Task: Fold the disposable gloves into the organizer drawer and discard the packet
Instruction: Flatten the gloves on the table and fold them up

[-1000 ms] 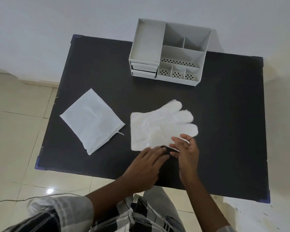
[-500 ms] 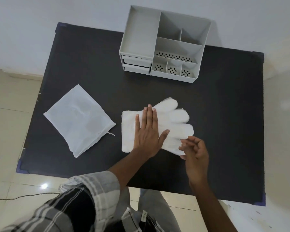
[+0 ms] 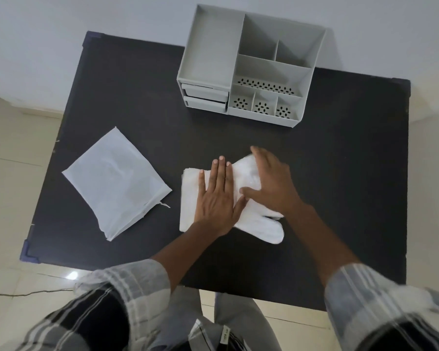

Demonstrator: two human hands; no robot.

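A stack of white disposable gloves (image 3: 191, 198) lies mid-table, cuff to the left, with the thumb part (image 3: 266, 228) sticking out toward the near right. My left hand (image 3: 218, 196) lies flat on the middle of the stack, fingers straight. My right hand (image 3: 273, 183), slightly blurred, rests flat over the glove fingers, which are turned in under its palm. The white packet (image 3: 114, 181) lies flat to the left, apart from the gloves. The grey organizer (image 3: 205, 49) stands at the far edge with two shut drawers (image 3: 205, 95) at its lower left.
The black table (image 3: 352, 173) stands against a white wall, with tiled floor to the left and near side. The organizer's open compartments sit right of the drawers. Bare tabletop lies to the right of the gloves and between gloves and organizer.
My left hand went from the stack's near edge onto its middle. My right hand moved from the near right edge of the gloves up over the glove fingers, which now lie turned in.
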